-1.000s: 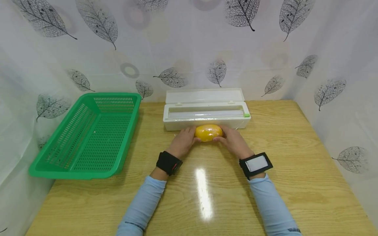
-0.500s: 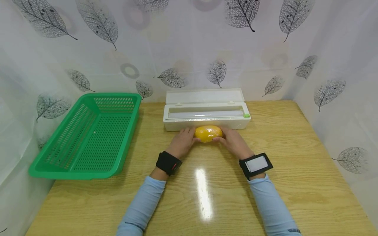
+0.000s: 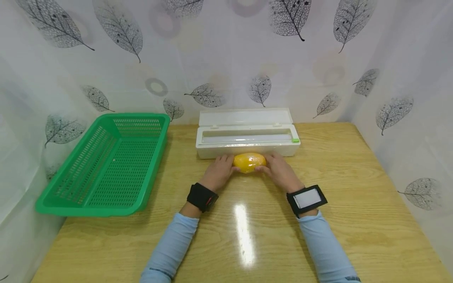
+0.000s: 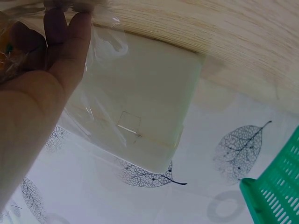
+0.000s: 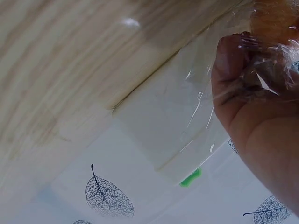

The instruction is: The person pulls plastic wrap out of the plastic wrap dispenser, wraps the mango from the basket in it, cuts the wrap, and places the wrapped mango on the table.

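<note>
A smooth yellow oval fruit [image 3: 249,162], glossy with clear plastic wrap, lies crosswise in front of the white wrap dispenser [image 3: 247,150]. My left hand [image 3: 218,171] holds its left end, thumb at the near side. At the other end, my right hand [image 3: 281,171] grips it in much the same way. In the left wrist view, loose cling film [image 4: 105,46] stretches from the fingers over the dispenser's front. Crumpled film [image 5: 268,77] also gathers about the fingers in the right wrist view. Only slivers of the fruit show in the wrist views.
The dispenser's lid [image 3: 245,116] stands raised, with a roll of film [image 3: 246,138] inside and a green slider [image 3: 295,140] at the right. To the left sits a green slotted basket [image 3: 148,173] on the wooden table [image 3: 354,220]. A leaf-patterned curtain [image 3: 233,47] hangs behind.
Both hands keep their hold on the fruit almost without moving. The whole head view has shifted slightly, so everything appears a little lower.
</note>
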`<state>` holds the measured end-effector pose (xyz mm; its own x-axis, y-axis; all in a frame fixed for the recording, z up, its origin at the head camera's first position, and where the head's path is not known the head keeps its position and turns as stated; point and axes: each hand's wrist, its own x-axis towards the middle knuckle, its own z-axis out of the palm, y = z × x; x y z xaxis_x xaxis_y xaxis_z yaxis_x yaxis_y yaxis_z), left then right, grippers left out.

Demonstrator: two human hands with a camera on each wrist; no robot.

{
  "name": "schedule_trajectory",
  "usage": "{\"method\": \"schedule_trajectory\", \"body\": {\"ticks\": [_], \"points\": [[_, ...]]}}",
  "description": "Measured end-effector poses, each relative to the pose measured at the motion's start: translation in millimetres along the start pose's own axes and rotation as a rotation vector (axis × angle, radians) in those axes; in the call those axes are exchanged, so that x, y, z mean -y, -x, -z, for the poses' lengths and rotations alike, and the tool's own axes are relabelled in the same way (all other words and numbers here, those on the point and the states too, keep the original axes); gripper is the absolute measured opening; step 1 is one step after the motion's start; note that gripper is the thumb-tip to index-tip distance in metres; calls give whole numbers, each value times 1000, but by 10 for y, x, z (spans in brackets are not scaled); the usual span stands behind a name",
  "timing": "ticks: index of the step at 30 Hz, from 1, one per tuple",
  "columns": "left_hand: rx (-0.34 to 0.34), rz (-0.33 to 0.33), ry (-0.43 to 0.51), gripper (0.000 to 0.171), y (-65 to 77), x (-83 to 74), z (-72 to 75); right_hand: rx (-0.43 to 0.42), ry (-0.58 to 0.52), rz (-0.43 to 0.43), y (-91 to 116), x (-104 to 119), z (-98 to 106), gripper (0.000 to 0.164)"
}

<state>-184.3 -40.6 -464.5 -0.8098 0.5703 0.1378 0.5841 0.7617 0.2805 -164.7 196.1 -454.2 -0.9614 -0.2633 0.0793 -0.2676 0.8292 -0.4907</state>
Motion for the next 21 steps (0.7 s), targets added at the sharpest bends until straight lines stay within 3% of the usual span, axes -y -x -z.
{"method": "schedule_trajectory", "body": {"ticks": [21], "points": [[-15, -26, -34, 36, 24, -7, 4, -3, 88, -5, 29, 10, -10, 53]]}}
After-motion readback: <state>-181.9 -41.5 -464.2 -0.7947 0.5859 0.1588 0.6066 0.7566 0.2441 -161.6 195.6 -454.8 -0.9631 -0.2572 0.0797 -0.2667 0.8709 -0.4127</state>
